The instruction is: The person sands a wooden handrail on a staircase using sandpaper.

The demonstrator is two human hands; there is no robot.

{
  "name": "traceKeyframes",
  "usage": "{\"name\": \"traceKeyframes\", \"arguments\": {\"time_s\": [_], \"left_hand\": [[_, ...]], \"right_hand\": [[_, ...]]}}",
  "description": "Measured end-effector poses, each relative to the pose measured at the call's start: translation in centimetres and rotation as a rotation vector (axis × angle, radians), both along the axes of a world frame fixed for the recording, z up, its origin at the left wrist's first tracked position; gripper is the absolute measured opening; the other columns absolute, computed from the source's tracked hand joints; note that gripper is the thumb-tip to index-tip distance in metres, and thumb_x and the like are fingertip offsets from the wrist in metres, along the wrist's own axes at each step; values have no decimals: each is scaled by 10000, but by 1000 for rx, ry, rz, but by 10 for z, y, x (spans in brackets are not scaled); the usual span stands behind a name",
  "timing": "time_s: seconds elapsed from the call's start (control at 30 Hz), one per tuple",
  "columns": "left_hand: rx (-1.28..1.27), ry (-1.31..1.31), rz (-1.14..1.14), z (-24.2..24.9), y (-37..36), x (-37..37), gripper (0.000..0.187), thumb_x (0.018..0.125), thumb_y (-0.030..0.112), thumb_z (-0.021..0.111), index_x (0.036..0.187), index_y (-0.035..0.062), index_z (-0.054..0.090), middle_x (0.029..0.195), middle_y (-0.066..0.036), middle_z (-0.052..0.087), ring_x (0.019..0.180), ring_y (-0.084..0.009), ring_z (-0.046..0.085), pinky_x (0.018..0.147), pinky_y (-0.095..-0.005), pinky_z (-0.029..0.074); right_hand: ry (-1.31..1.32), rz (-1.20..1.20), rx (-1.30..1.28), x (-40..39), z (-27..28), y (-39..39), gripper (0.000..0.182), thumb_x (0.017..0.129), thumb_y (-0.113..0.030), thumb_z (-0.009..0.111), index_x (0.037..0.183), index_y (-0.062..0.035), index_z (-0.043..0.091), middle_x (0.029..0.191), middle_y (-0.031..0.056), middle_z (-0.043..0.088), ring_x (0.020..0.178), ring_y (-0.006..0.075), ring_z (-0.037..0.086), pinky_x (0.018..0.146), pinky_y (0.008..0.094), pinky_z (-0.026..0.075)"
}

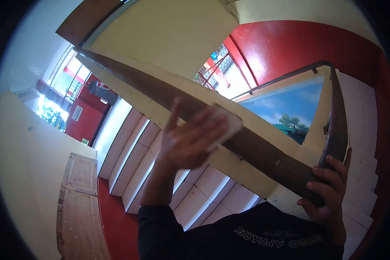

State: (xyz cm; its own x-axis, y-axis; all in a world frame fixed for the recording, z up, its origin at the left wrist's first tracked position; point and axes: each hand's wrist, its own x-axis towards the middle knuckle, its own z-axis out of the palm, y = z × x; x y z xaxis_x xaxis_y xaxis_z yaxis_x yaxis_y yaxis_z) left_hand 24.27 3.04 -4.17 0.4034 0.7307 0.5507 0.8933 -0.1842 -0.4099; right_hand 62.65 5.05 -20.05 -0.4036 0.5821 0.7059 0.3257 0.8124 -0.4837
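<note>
A long brown handrail (pixel 268 156) runs diagonally across the head view on top of a cream wall. My left hand (pixel 190 138), smeared by motion, presses a whitish folded pad or cloth (pixel 233 123) flat on the rail's upper surface. Its little finger sticks out away from the others; what the pad is made of cannot be told. At the rail's near corner, my right hand (pixel 327 188) grips the wood, with spread fingers over the edge and thumb on the lower side.
Pale tiled stairs (pixel 199 195) descend behind the wall. A wooden door or panel (pixel 80 208) stands at lower left, beside red flooring (pixel 115 216). A second rail stretch (pixel 338 117) bends upward at the right, by a painted landscape (pixel 290 108). White steps (pixel 359 173) lie farther right.
</note>
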Motion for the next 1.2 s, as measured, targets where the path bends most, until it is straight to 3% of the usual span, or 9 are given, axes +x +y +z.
{"name": "traceKeyframes", "arguments": {"time_s": [0.23,0.33,0.47,0.6,0.73,0.8,0.87,0.93,1.2], "left_hand": [[116,-82,6,-71,-13,-85,300,986,165,514,1238,137,674,1287,-47,663,1328,-304,511,1195,-546,165],[271,21,384,-9,-8,-42,396,1006,315,548,1381,191,576,1414,-34,574,1430,-263,382,1207,-497,177],[-47,-80,-15,-18,-6,13,259,965,261,579,1188,201,698,1195,11,706,1380,-269,458,1196,-613,64],[201,64,301,8,7,-14,295,851,239,675,1139,292,715,1145,65,720,1323,-225,523,1170,-688,72],[-51,-94,36,-51,-19,10,308,943,177,562,1227,181,680,1317,-1,646,1380,-335,453,1180,-651,5],[316,57,387,-31,-24,-12,310,979,182,521,1249,142,668,1292,-31,659,1396,-349,429,1188,-634,59],[539,-241,548,-32,-51,-71,350,1023,210,467,1300,66,625,1299,-99,644,1384,-351,438,1190,-568,170],[811,-786,41,-54,-62,-84,401,1048,223,467,1301,-71,572,1296,-226,610,1248,-318,566,1091,-465,388],[832,-1092,22,-133,-73,-53,465,1055,246,456,1352,-110,483,1365,-219,546,1265,-287,531,1082,-401,385]], "right_hand": [[-46,8,42,3,1,1,391,742,-473,813,933,-179,641,1104,73,631,1237,391,490,1078,611,328],[-35,3,47,2,-1,1,388,750,-480,806,934,-181,641,1102,72,631,1238,393,489,1086,624,316],[-13,-5,34,1,-1,1,384,751,-478,805,933,-182,641,1090,69,636,1236,393,493,1108,645,276],[-68,0,68,4,4,1,384,744,-471,809,933,-181,641,1089,66,638,1235,391,496,1121,656,247],[-29,0,56,2,0,2,386,737,-468,812,929,-180,642,1091,61,638,1237,391,495,1126,686,212],[-9,5,18,1,-1,0,384,736,-467,814,925,-180,641,1090,62,638,1236,391,496,1126,686,212],[-12,13,22,1,0,0,385,738,-468,814,925,-180,640,1088,64,638,1239,392,494,1125,678,220],[-32,1,65,2,0,2,389,740,-471,812,929,-179,639,1085,69,637,1244,392,490,1124,663,236],[-44,-16,47,2,-1,-1,376,775,-482,785,934,-183,622,1100,67,624,1265,395,470,1130,652,242]]}}
